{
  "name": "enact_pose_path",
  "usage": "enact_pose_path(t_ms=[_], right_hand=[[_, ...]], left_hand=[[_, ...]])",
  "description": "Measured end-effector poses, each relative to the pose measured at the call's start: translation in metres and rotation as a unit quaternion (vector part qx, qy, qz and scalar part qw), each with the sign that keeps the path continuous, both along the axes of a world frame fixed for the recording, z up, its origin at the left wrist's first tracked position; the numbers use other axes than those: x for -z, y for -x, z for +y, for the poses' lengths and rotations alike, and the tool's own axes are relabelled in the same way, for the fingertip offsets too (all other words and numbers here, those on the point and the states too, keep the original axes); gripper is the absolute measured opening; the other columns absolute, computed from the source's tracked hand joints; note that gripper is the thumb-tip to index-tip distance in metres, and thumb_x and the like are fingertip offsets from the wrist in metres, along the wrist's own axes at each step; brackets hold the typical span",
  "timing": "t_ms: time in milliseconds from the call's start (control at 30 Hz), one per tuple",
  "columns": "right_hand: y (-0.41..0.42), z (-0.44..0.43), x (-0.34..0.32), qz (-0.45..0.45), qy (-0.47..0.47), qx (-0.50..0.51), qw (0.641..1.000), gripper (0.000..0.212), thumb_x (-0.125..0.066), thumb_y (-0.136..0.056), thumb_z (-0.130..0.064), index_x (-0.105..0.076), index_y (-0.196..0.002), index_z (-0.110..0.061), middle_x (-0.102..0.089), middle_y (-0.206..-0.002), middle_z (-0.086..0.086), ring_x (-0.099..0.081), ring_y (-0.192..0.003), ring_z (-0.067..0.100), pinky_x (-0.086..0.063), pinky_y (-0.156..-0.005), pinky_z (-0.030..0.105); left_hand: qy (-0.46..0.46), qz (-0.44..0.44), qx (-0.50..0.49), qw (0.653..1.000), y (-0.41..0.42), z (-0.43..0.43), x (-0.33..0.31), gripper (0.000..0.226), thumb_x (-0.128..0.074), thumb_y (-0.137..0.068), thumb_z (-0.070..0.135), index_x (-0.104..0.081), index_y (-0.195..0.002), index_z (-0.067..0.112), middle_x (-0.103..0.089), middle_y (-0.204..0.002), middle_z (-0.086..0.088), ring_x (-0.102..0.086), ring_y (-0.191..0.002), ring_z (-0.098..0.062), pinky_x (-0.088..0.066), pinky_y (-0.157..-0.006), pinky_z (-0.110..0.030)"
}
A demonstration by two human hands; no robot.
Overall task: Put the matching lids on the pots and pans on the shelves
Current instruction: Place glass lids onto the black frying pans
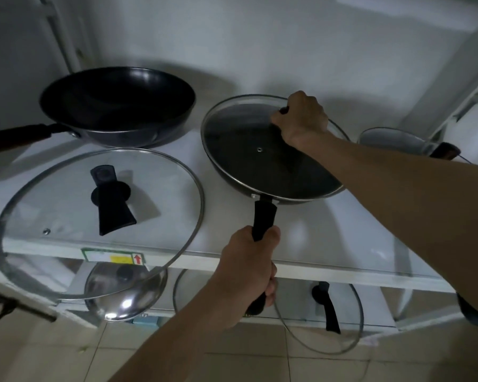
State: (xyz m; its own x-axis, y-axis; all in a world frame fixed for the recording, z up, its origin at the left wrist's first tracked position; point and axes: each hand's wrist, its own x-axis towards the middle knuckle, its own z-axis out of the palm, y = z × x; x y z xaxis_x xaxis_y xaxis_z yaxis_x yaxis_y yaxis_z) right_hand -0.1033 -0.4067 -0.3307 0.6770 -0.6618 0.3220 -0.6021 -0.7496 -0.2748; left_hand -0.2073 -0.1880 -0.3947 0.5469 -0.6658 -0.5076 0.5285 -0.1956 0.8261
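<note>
Closest to me, my left hand [246, 271] wraps tight around the black handle [262, 224] of the pan [260, 188], which sits on the top shelf [329, 244]. That handle's long axis runs from the pan's rim straight toward me, past the shelf's front edge. My right hand [301, 119] reaches across and is closed on the knob of the glass lid [246, 139], which lies on the pan, tilted, its far edge a little raised.

I count two pans on this shelf: this one and a bigger open wok [116, 106] at back left, its handle pointing left. A third vessel, a small pot [392, 140], shows at the right, partly hidden by my forearm. Lids, I count four: the one in my grip, a large glass lid [66, 202] at front left overhanging the shelf edge, and below, a steel lid [124, 293] and another glass one [351, 312] on the lower shelf.
</note>
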Motion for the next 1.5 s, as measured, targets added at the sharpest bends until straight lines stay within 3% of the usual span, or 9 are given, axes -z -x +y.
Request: enact_pose_path(t_ms=[233, 400, 700, 967, 1167, 1400, 1500], right_hand=[[-0.004, -0.002, 0.011, 0.0, -0.007, 0.015, 1.0, 0.034, -0.056, -0.094, -0.036, -0.057, -0.112, -0.007, -0.062, -0.116, 0.016, -0.059, -0.104, 0.035, -0.036, -0.07, 0.033], [-0.011, -0.003, 0.016, 0.002, 0.003, 0.007, 1.0, 0.032, -0.054, -0.096, -0.031, -0.055, -0.114, -0.005, -0.06, -0.117, 0.018, -0.058, -0.105, 0.037, -0.042, -0.076, 0.037], [-0.011, -0.003, 0.02, 0.005, 0.034, 0.005, 0.999, 0.032, -0.052, -0.097, -0.032, -0.053, -0.115, -0.005, -0.058, -0.118, 0.02, -0.056, -0.107, 0.039, -0.037, -0.074, 0.036], [-0.005, 0.0, 0.018, -0.003, 0.006, 0.007, 1.0, 0.04, -0.048, -0.099, -0.038, -0.049, -0.12, -0.004, -0.058, -0.12, 0.021, -0.056, -0.108, 0.039, -0.034, -0.071, 0.034], [-0.009, 0.002, 0.015, -0.006, -0.04, 0.014, 0.999, 0.045, -0.048, -0.099, -0.032, -0.04, -0.13, -0.001, -0.053, -0.128, 0.024, -0.053, -0.115, 0.042, -0.044, -0.081, 0.04], [-0.016, 0.034, 0.0, -0.008, -0.052, 0.042, 0.998, 0.064, -0.056, -0.092, -0.017, -0.024, -0.144, -0.002, -0.038, -0.14, 0.027, -0.043, -0.126, 0.044, -0.041, -0.098, 0.047], [-0.032, 0.073, -0.019, -0.018, -0.048, -0.038, 0.998, 0.04, -0.055, -0.089, -0.015, -0.051, -0.125, 0.0, -0.056, -0.125, 0.024, -0.053, -0.118, 0.039, -0.044, -0.089, 0.037]], left_hand=[[-0.002, 0.003, 0.001, 1.0, 0.0, 0.002, -0.001, 0.023, -0.052, -0.099, 0.037, -0.052, -0.094, 0.014, -0.041, -0.051, -0.002, -0.037, -0.03, -0.011, -0.034, -0.034, -0.018], [-0.006, -0.004, 0.001, 1.0, 0.0, 0.002, -0.002, 0.023, -0.052, -0.099, 0.037, -0.053, -0.099, 0.014, -0.043, -0.051, -0.001, -0.038, -0.031, -0.01, -0.034, -0.035, -0.018], [-0.015, -0.013, -0.008, 1.0, -0.001, -0.001, -0.003, 0.024, -0.052, -0.097, 0.039, -0.052, -0.092, 0.016, -0.043, -0.048, 0.0, -0.038, -0.03, -0.011, -0.035, -0.034, -0.019], [-0.011, -0.03, -0.004, 0.999, -0.002, -0.002, -0.006, 0.025, -0.05, -0.098, 0.038, -0.051, -0.091, 0.015, -0.042, -0.049, 0.001, -0.037, -0.03, -0.009, -0.035, -0.034, -0.019], [-0.009, -0.04, -0.008, 0.999, -0.014, -0.019, -0.005, 0.025, -0.051, -0.098, 0.038, -0.054, -0.097, 0.013, -0.045, -0.052, 0.001, -0.04, -0.032, -0.008, -0.038, -0.036, -0.021], [-0.042, -0.082, -0.02, 0.996, -0.023, -0.052, 0.002, 0.04, -0.048, -0.095, 0.045, -0.056, -0.11, 0.009, -0.057, -0.074, -0.007, -0.055, -0.053, -0.018, -0.056, -0.061, -0.038], [-0.037, -0.096, -0.002, 0.995, -0.029, -0.054, 0.0, 0.05, -0.046, -0.094, 0.049, -0.056, -0.116, 0.006, -0.062, -0.086, -0.012, -0.062, -0.069, -0.025, -0.061, -0.076, -0.046]])
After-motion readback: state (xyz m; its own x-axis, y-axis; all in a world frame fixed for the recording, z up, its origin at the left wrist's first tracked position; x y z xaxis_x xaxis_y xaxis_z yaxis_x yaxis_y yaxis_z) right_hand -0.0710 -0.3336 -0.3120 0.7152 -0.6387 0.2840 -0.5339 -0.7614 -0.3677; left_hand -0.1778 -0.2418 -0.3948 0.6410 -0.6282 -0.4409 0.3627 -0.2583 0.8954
